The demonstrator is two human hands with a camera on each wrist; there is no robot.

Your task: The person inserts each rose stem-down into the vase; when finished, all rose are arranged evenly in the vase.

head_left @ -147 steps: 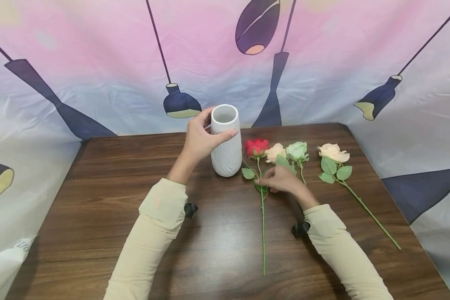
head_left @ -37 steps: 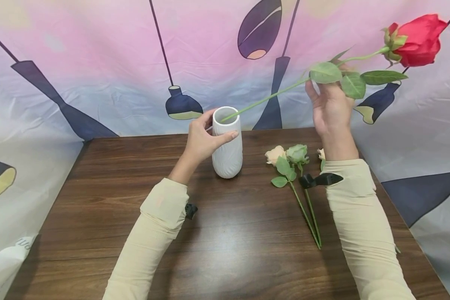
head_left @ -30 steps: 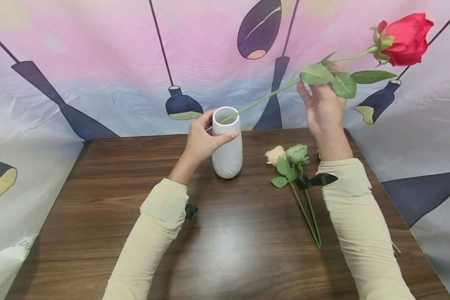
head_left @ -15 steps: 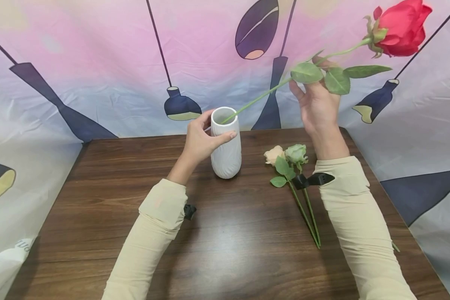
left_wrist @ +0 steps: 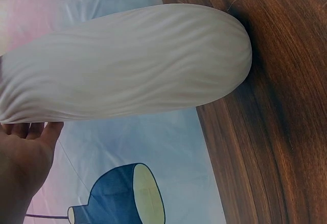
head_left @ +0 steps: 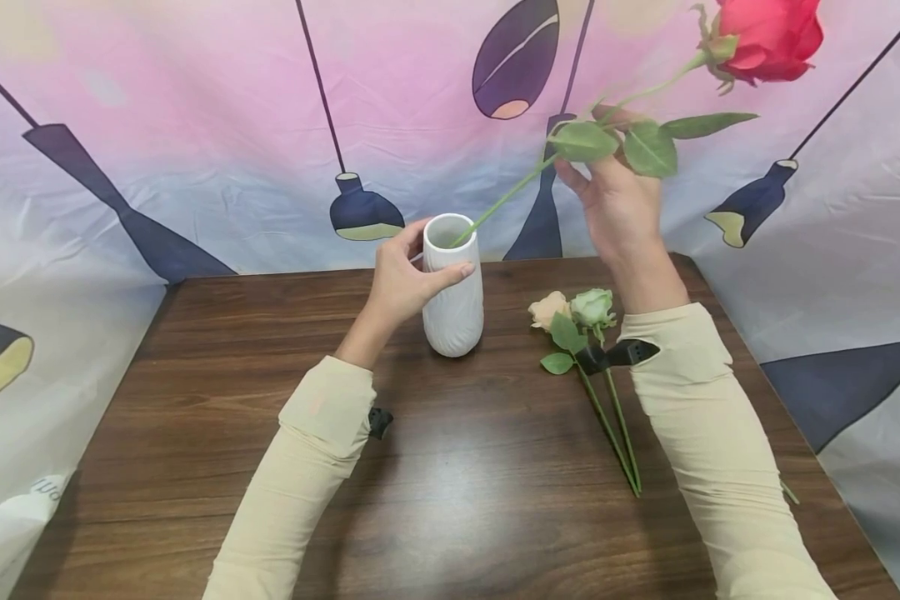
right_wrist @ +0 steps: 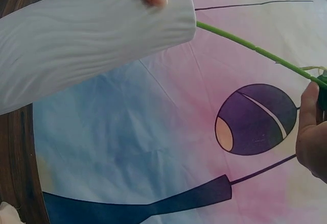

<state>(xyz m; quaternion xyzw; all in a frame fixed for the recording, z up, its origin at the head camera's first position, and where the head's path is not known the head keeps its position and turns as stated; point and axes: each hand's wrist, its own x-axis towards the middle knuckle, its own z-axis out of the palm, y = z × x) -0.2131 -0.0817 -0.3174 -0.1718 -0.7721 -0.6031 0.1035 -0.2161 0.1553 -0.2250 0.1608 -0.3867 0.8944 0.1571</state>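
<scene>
A white vase (head_left: 453, 308) with wavy ridges stands upright near the table's back edge. My left hand (head_left: 405, 279) grips it just below the rim, thumb across the front. In the left wrist view the ridged vase (left_wrist: 127, 63) fills the upper part, with the left hand (left_wrist: 28, 155) against its side. My right hand (head_left: 622, 196) pinches the leafy stem of a red rose (head_left: 768, 42), held tilted with its bloom at upper right. The rose's stem (right_wrist: 245, 43) enters the vase mouth; its lower end is hidden inside. Leaves cover part of the right fingers.
A cream rose (head_left: 547, 310) and a pale green rose (head_left: 592, 307) lie on the wooden table (head_left: 270, 350), right of the vase. Another stem end (head_left: 790, 492) shows beside the right sleeve, the rest hidden. A printed cloth (head_left: 240, 125) hangs behind.
The red rose was lifted off the table by my right hand and its stem end brought into the vase. Lately hand and rose have moved left, the stem steepening. My left hand stays put.
</scene>
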